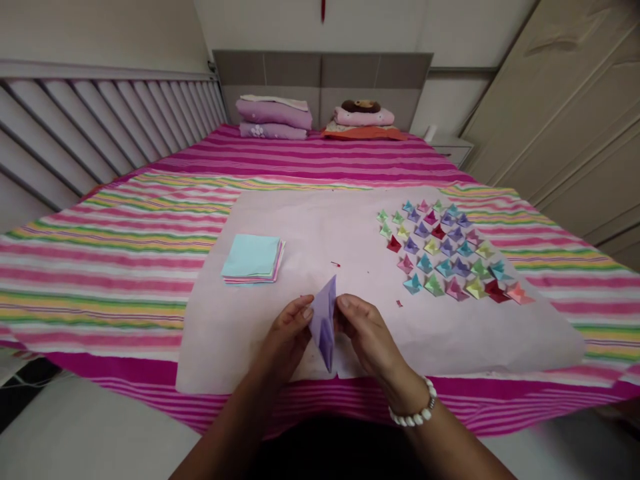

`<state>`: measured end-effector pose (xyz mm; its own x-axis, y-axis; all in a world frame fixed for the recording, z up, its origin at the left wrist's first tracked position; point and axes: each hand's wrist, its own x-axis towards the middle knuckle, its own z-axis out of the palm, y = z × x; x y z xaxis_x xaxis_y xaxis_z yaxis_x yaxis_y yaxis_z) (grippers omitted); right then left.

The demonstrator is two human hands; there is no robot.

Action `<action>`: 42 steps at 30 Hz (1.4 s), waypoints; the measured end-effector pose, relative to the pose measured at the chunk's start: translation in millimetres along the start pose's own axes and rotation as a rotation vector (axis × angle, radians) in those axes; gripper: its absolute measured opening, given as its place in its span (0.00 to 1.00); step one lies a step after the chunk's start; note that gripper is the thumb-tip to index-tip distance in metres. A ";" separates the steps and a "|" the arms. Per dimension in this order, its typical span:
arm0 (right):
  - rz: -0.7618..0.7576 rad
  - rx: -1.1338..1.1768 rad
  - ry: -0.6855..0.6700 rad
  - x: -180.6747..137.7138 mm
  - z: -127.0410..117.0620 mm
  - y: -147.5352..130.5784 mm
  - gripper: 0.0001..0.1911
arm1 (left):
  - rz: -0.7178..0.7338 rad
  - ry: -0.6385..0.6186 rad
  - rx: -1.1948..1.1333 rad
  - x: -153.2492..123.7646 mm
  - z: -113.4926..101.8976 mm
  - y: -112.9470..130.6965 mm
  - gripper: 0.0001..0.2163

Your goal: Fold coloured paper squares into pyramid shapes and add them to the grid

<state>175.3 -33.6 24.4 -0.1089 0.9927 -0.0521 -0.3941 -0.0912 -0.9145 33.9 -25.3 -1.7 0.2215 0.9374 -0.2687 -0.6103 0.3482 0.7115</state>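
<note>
A folded purple paper piece stands on end between both hands, just above the near edge of a large pale pink sheet. My left hand pinches its left side with closed fingers. My right hand, with a white bead bracelet at the wrist, pinches its right side. A stack of square coloured papers with a light blue sheet on top lies to the left of the hands. Several small folded paper shapes in many colours sit in rows to the right.
The pale sheet lies on a bed with a pink, green and yellow striped cover. Folded pillows and bedding are stacked at the headboard. A slatted rail runs along the left; wardrobe doors stand at the right.
</note>
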 end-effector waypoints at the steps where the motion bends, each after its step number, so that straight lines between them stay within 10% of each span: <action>1: 0.015 0.021 -0.012 -0.4 0.8 -2.7 0.18 | 0.001 -0.029 -0.005 0.0 -0.9 -0.6 0.16; 29: -0.011 -0.047 0.000 4.0 -8.1 -4.8 0.10 | -0.045 -0.006 0.030 -2.1 4.1 -1.1 0.15; 42: -0.005 -0.188 0.005 9.5 -7.7 13.4 0.03 | 0.253 0.117 0.611 -9.9 9.5 4.7 0.17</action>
<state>176.0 -24.8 8.5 -0.1025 0.9935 -0.0490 -0.2169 -0.0704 -0.9737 36.0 -32.9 10.5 0.0234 0.9957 -0.0893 -0.0845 0.0910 0.9923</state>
